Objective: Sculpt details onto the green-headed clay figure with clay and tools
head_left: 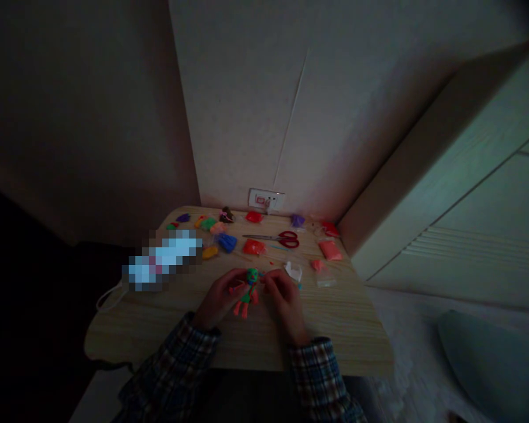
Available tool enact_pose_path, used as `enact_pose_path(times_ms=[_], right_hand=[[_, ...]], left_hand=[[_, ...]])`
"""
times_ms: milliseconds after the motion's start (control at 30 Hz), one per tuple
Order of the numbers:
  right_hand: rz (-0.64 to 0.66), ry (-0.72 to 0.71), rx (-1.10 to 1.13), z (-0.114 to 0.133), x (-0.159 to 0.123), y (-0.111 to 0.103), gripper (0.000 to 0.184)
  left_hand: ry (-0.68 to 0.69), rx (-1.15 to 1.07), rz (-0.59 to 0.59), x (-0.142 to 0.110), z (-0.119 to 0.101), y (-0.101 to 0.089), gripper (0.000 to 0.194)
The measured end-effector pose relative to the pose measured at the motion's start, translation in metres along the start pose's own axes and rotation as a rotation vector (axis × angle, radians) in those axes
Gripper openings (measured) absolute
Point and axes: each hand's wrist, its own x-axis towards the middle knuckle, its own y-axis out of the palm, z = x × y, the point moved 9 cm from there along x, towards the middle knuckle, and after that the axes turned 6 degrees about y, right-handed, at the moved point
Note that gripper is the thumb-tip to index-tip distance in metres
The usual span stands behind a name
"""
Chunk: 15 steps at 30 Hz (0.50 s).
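A small clay figure [248, 295] with a green head, a green body and pinkish-red legs is held upright over the front half of the table. My left hand [223, 296] is closed around its side and back. Beside the figure's head, the fingers of my right hand [285, 299] are pinched together; a small bluish bit shows near their tips, too dim to name. Just beyond my right hand lies a crumpled white piece [293, 271]. Scissors [286, 238] with red handles rest farther back, by a red-orange clay packet [253, 247].
Clay packets lie about the wooden table [335, 317]: blue [227, 242], yellow [210, 252], purple [297, 221] and pink [330, 250]. A pixelated bright object [165, 258] with a white cord is at the left. A wall socket [267, 200] sits behind the table's back edge.
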Motion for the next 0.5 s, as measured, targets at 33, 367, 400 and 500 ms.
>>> enact_pose_path(times_ms=[33,367,400,500], right_hand=[[0.010,-0.003,-0.004,0.000,0.000,0.001,0.022],[-0.087,0.012,-0.016,-0.010,0.002,-0.007,0.016],[-0.087,0.013,-0.018,-0.010,0.002,-0.007,0.016],[-0.063,0.031,-0.009,-0.010,0.002,-0.005,0.016]], left_hand=[[-0.001,0.004,-0.002,0.000,0.000,0.000,0.045],[-0.006,-0.038,0.024,0.000,-0.002,0.004,0.048],[-0.008,-0.037,0.025,0.000,-0.002,0.004,0.048],[-0.006,-0.029,0.015,0.000,-0.002,0.003,0.047]])
